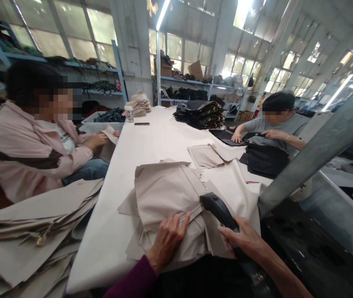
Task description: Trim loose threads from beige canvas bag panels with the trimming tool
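Observation:
A stack of beige fabric pieces (164, 188) lies near the front of the white table, its layers fanned unevenly. My left hand (169, 238) rests on the top piece with fingers stretched forward, beside a stitched seam strip. My right hand (245, 238) is wrapped around a black handheld tool with a curved head (218, 207). The tool's blunt nose meets the right edge of the top piece, near a small metal fitting on the seam. Its exact kind I cannot make out. Its lower body drops below the table edge, partly hidden by my hand.
More beige pieces (40, 231) are heaped at left, and one flat beige piece (207, 156) lies farther up the table (102, 244). Black stacks (199, 114) stand behind. A slanting metal post (316, 136) rises at right. Two co-workers handle fabric on either side.

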Tool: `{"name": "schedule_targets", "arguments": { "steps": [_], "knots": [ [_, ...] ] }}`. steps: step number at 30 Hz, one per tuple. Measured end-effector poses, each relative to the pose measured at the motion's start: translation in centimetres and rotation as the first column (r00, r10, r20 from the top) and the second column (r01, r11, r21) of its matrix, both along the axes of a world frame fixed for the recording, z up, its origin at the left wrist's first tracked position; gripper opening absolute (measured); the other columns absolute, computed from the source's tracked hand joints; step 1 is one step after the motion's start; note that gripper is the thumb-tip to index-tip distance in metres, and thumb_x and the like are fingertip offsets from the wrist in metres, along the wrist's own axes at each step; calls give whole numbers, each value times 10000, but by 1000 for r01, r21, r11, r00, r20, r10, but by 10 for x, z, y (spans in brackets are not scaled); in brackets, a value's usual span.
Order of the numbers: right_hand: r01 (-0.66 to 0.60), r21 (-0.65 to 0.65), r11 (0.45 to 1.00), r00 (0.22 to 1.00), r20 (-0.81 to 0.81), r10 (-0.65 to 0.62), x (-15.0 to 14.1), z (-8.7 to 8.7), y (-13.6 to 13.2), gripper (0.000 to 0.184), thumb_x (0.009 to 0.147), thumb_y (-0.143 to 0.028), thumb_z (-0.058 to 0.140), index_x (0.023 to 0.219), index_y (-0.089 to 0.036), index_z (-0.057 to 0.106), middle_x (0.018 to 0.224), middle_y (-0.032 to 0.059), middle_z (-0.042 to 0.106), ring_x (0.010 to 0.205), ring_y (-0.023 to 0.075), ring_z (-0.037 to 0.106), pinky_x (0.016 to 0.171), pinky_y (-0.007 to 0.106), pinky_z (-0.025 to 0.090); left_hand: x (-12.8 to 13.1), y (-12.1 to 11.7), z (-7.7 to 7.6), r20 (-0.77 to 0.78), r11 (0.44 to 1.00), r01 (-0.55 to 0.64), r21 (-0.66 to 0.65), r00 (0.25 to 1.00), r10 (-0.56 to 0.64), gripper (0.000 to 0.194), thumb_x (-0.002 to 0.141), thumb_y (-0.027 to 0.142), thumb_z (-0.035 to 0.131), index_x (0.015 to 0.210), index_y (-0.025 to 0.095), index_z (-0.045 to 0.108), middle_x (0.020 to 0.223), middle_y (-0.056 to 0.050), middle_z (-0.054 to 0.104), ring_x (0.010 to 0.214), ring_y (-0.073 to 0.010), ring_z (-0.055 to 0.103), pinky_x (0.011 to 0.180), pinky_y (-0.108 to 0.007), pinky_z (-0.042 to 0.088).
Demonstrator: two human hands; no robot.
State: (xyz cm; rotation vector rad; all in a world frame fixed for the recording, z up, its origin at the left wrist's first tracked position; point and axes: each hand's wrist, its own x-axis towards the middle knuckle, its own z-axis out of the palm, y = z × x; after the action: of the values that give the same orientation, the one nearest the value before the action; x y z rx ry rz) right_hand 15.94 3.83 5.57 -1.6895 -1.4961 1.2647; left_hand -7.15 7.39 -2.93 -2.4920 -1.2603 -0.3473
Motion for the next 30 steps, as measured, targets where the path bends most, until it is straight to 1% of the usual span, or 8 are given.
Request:
{"name": "schedule_targets", "arguments": {
  "steps": [4,8,12,16,20,24,27,30],
  "knots": [
    [63,25,998,997,49,-65,12,12,2,323,818,-486,545,689,-199,474,450,-59,522,371,102,515,380,188,426,0,0,5,-22,1000,-8,-17,1000,8,582,798,7,445,1351,178,385,856,-56,566,716,-181,559,635,-309,489],
    [-12,18,1000,999,42,11,19,21,-14,299,817,-452,562,699,-185,497,461,-58,538,385,108,521,396,195,427,0,0,6,-14,999,1,-41,1000,-2,579,807,9,432,1362,160,370,859,-63,568,723,-196,569,635,-327,498],
    [-86,-25,996,996,7,86,9,8,-17,265,818,-428,565,762,-176,506,459,-74,515,369,95,494,389,189,434,0,0,5,-17,999,-10,-49,1000,9,571,815,13,431,1363,162,370,857,-62,572,724,-197,576,642,-331,504],
    [-57,-29,998,998,7,58,1,-6,0,282,812,-431,566,730,-166,509,466,-64,516,369,92,497,369,188,438,1,-1,7,-41,998,-19,-62,999,16,553,810,16,449,1340,166,403,888,-67,583,756,-194,582,666,-321,509],
    [30,34,999,999,39,-32,11,2,11,304,833,-451,540,703,-182,481,458,-59,513,371,88,503,368,178,424,1,0,8,-52,997,-33,-77,998,29,537,807,13,464,1318,172,430,896,-66,588,760,-186,587,665,-306,512],
    [74,74,995,996,53,-78,26,16,3,316,839,-459,540,684,-195,463,461,-53,524,368,88,510,376,180,432,1,2,3,-44,996,-30,-81,999,26,526,808,28,482,1313,167,437,889,-67,586,745,-195,589,643,-319,515],
    [15,37,999,999,39,-17,25,13,-6,293,828,-445,558,707,-190,481,467,-55,528,374,92,515,362,172,430,0,2,1,-32,997,-31,-72,999,29,535,803,25,490,1313,174,437,892,-67,587,748,-198,591,650,-330,517],
    [-68,1,998,998,0,68,15,-1,-8,260,825,-429,563,763,-185,498,505,-59,534,379,88,511,356,168,432,1,2,1,-28,997,-31,-74,999,29,536,802,29,496,1315,172,436,901,-74,589,747,-197,593,654,-329,516]
  ]
}}
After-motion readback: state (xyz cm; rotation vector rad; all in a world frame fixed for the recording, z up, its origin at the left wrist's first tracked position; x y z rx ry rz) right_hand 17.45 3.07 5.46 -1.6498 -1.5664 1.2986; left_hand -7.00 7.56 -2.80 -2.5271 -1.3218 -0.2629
